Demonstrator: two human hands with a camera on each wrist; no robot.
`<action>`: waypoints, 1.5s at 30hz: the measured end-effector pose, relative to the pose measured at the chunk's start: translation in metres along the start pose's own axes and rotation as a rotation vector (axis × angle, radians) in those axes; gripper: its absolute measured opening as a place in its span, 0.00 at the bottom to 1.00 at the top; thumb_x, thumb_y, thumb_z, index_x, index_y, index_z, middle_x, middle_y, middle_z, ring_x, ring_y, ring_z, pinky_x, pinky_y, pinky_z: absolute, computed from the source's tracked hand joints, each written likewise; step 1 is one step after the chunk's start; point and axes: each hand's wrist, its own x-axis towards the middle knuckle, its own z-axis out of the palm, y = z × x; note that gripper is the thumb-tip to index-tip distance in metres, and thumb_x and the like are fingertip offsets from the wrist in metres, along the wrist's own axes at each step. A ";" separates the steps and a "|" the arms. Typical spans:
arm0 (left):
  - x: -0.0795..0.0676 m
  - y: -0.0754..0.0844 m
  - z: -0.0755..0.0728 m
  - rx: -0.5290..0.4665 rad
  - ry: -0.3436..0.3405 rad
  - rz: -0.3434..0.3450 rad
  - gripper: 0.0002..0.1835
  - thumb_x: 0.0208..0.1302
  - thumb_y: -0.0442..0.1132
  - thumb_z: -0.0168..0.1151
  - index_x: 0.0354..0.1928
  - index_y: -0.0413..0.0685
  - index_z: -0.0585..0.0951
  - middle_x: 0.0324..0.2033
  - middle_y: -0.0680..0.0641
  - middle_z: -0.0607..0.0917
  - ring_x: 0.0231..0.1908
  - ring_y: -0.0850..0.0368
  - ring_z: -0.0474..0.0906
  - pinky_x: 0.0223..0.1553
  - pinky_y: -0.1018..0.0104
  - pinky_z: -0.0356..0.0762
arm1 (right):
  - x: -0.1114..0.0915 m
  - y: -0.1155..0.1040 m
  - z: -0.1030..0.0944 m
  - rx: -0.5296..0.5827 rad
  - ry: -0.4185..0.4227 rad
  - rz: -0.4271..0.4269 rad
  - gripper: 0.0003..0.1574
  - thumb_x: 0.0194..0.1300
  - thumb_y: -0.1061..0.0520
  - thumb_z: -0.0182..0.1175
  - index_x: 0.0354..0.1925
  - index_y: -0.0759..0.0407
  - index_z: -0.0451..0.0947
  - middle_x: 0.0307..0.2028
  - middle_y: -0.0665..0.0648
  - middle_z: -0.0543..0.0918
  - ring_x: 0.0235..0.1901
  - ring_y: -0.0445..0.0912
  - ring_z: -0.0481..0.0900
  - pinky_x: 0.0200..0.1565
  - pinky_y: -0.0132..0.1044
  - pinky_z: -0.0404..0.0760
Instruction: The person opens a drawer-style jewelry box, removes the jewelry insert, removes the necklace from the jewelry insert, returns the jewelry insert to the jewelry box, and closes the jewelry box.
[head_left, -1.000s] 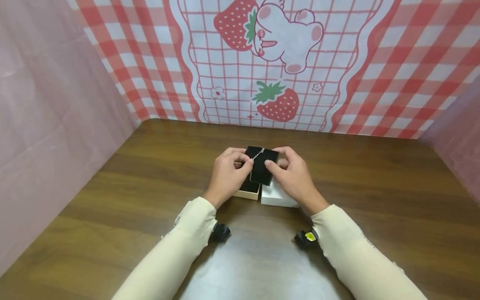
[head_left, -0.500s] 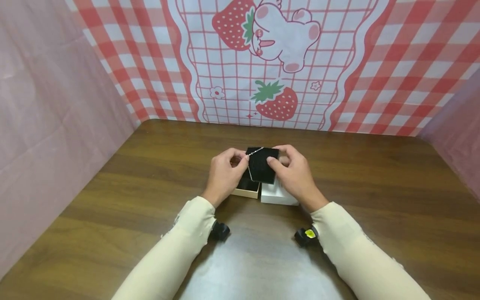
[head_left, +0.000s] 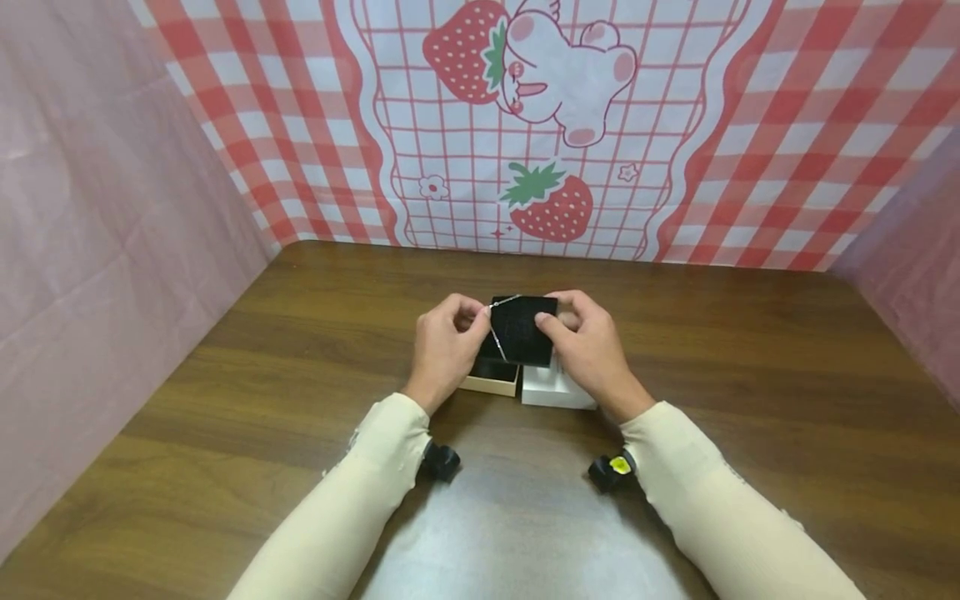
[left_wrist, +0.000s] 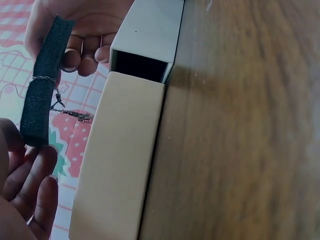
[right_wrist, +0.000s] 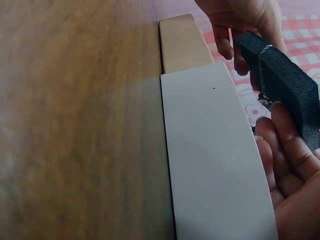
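A black foam pad (head_left: 522, 332) is held above the table between both hands. A thin silver chain (head_left: 498, 342) runs across its left part, bent to a point at the left fingertips. My left hand (head_left: 444, 342) pinches the chain there with thumb and forefinger at the pad's left edge. My right hand (head_left: 588, 346) grips the pad's right side, thumb on the front and fingers behind. In the left wrist view the chain (left_wrist: 44, 78) wraps the pad's edge, and a loose linked length (left_wrist: 75, 115) hangs behind it.
Below the hands, a tan box (head_left: 491, 385) with a black inside and a white box (head_left: 555, 395) stand side by side on the wooden table (head_left: 262, 400). A checked strawberry cloth (head_left: 465, 200) hangs behind the table.
The left hand has moved slightly left, drawing the chain's bend toward the pad's left edge. The pad has turned a little more level, still in the right hand.
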 end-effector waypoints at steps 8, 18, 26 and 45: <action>0.000 0.000 0.002 -0.037 0.051 -0.033 0.05 0.63 0.37 0.66 0.31 0.45 0.84 0.24 0.52 0.84 0.25 0.61 0.79 0.30 0.68 0.77 | 0.002 -0.002 0.000 0.051 0.008 0.024 0.15 0.69 0.59 0.62 0.51 0.64 0.77 0.23 0.55 0.82 0.17 0.41 0.72 0.21 0.31 0.73; 0.000 0.000 0.002 -0.149 0.057 -0.078 0.05 0.64 0.35 0.65 0.30 0.43 0.82 0.25 0.51 0.86 0.25 0.60 0.80 0.27 0.70 0.76 | 0.002 -0.001 -0.001 0.051 0.031 0.034 0.16 0.68 0.59 0.62 0.52 0.65 0.77 0.19 0.52 0.78 0.16 0.40 0.72 0.19 0.31 0.71; -0.001 0.001 0.002 -0.221 0.028 -0.139 0.05 0.66 0.34 0.64 0.31 0.41 0.82 0.27 0.48 0.87 0.24 0.59 0.82 0.25 0.71 0.77 | 0.002 -0.001 -0.001 0.073 0.028 0.047 0.16 0.69 0.58 0.62 0.52 0.63 0.77 0.23 0.54 0.82 0.15 0.40 0.71 0.19 0.31 0.72; 0.003 0.003 -0.002 -0.406 -0.004 -0.182 0.05 0.70 0.32 0.61 0.36 0.35 0.79 0.32 0.38 0.87 0.26 0.53 0.82 0.31 0.67 0.82 | 0.001 0.001 -0.002 0.047 0.024 0.011 0.16 0.69 0.58 0.61 0.53 0.63 0.77 0.20 0.53 0.80 0.15 0.41 0.72 0.20 0.32 0.72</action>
